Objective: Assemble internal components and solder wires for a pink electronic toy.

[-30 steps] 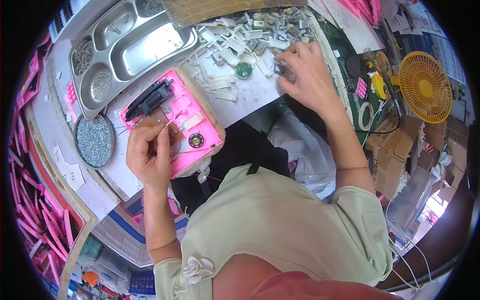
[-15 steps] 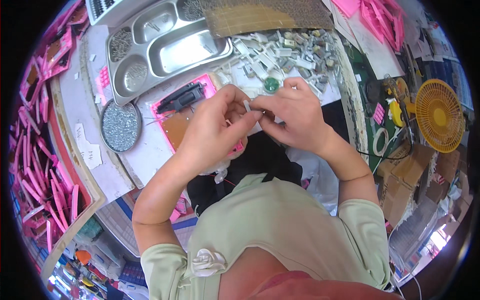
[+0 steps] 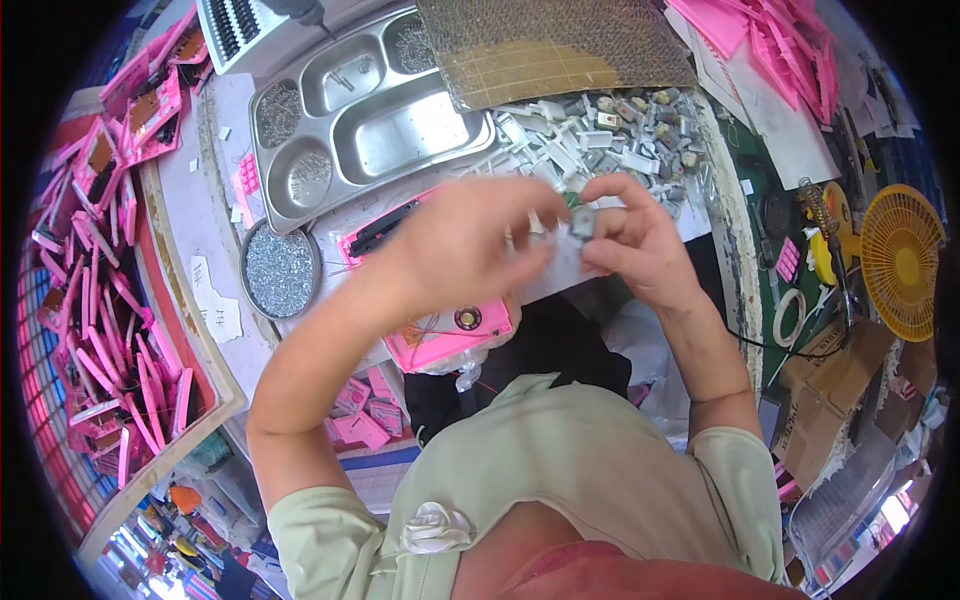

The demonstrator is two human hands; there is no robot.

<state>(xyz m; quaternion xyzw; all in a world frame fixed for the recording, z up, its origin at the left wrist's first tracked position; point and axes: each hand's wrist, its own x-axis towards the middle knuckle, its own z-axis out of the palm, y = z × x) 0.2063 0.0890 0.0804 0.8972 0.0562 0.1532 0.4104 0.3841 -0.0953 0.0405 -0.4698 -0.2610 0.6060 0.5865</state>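
My right hand [image 3: 648, 248] pinches a small grey block-shaped part [image 3: 582, 224] between thumb and fingers, just in front of the parts pile. Close by on its left is my left hand [image 3: 470, 240], smeared by motion; a whitish bit shows by its fingertips, but whether they grip it I cannot make out. Under the left hand and forearm lies a pink plastic housing [image 3: 440, 345] with a round metal piece and thin wires, partly hidden. Beyond both hands spreads a heap of small white and grey parts [image 3: 625, 160].
A steel compartment tray [image 3: 345, 188] with small metal pieces stands at the back left, near a round dish of screws [image 3: 281, 268]. Brown ridged board [image 3: 550, 60] lies at the back. Pink housings [image 3: 120, 340] fill the far left; a yellow fan [image 3: 902, 248] stands right.
My hands have come apart from where they met. The left one has swung up over the pink housing; the right now shows the grey part. The whole view has shifted slightly.
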